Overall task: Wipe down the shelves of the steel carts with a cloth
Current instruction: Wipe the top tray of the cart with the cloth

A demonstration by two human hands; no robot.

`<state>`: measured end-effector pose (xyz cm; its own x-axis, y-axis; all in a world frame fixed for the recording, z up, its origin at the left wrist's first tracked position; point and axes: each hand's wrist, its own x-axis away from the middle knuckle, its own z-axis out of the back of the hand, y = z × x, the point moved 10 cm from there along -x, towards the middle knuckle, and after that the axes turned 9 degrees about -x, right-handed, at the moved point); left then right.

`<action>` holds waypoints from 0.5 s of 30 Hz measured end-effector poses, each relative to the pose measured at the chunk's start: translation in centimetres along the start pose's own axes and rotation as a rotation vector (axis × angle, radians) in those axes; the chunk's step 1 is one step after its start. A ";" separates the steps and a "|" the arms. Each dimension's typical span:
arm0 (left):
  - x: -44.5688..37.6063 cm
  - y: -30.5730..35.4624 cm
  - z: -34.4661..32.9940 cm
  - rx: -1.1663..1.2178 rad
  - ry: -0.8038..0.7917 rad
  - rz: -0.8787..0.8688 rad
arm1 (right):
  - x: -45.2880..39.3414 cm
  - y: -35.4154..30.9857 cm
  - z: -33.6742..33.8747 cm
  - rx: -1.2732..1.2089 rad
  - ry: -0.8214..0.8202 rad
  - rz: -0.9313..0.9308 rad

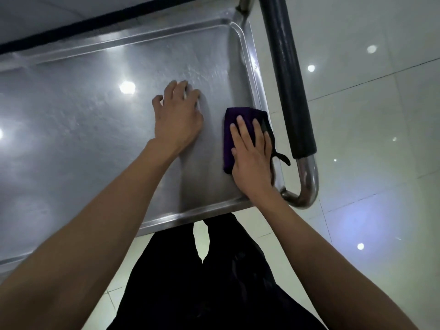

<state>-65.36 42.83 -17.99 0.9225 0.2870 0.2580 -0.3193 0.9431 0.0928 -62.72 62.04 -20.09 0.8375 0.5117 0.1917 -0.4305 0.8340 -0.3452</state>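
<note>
Purple cloth (240, 129) lies centre-right of frame, on steel shelf (83, 120) near its right rim. Right hand (252, 160) flat on cloth, fingers straight, pressing. Left hand (178, 115) spread flat on bare shelf, bracing. Black handle (288, 86) just right of the rim. Risk: cloth's loop hangs over rim, could snag; cart may roll if pushed hard.

The cloth (240, 122) is a deep purple, nearly black in its folds, with a black loop (283, 159) trailing off one corner. The shelf (83, 129) is bare silver-grey steel, dull and streaked, speckled with white spots of reflected light. The cart's handle (285, 75) has a matte black sleeve over shiny chrome tube. The floor (381, 115) is pale greenish-white tile with thin dark grout lines. The person's trousers (214, 282) are plain black
</note>
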 end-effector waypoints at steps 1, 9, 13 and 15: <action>0.0 -0.4 -0.1 -0.012 0.000 -0.002 | -1.0 -0.2 0.1 -0.002 0.010 -0.002; 0.1 -1.1 -1.4 -0.111 -0.005 -0.056 | -12.1 -2.5 1.5 -0.023 0.052 -0.039; 0.3 -1.3 -1.9 -0.124 -0.008 -0.076 | -19.2 -3.7 2.4 -0.055 0.040 -0.031; 0.3 -1.5 -2.1 -0.129 -0.027 -0.086 | -22.1 -4.4 2.8 -0.060 0.028 -0.021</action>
<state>-64.19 41.90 -20.12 0.9385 0.2016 0.2805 -0.2076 0.9782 -0.0083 -80.26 47.65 -20.21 0.8559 0.4872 0.1736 -0.3924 0.8303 -0.3958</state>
